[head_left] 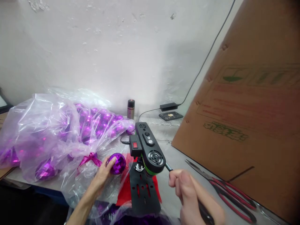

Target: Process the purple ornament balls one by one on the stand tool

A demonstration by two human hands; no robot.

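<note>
Two bare hands work low in the view, one on each side of a black device mounted on a slotted black stand. The left hand, at about seven o'clock from the device, reaches up from the bottom edge and curls its fingers round a faceted purple ornament; the ball sits at the hand's one o'clock, gripped between thumb and fingertips, just beside the stand's left edge and over a red sheet. A purple ribbon bow lies just at nine o'clock from the ornament, on crinkled clear plastic.

The right hand, at about four o'clock from the device, is closed into a fist round a dark slim handle whose tip points toward the device's lower end; whether it touches the casing is hard to tell, since the hand is blurred. The ornament lies well apart from this hand, at its nine to ten o'clock, with the stand between them.

At ten o'clock from the device a large clear bag holds many more purple ornaments. Red-handled scissors lie at the right hand's three o'clock, before a leaning cardboard sheet. A small dark can stands by the wall at twelve o'clock.
</note>
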